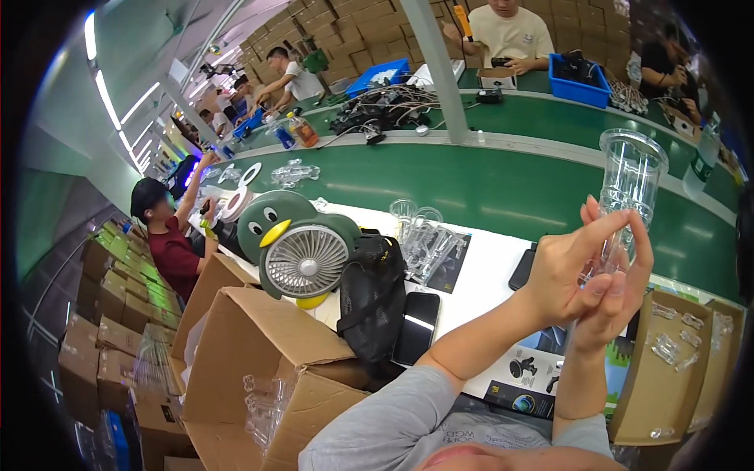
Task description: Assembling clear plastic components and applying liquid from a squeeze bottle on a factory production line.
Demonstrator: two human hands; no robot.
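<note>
A clear plastic part (631,177) with a wide round rim and a narrower stem stands nearly upright, raised in front of me at the right. My left hand (561,271) is closed, its thumb and fingers pinching the stem. Just below, my right hand (611,310) wraps its fingers round the lower end, which they mostly hide. Nearby on the white table (491,271), several similar clear plastic parts (424,243) lie in a cluster. To the right of my hands, a cardboard tray (648,392) holds several small clear pieces (667,348).
A penguin-shaped fan (306,263), black mesh pouch (371,302) and phone (416,326) occupy the table's left. An open cardboard box (236,345) with clear parts stands beside me. Beyond runs a green conveyor (369,177); co-workers, blue bins (580,90) and a bottle (701,161) line it.
</note>
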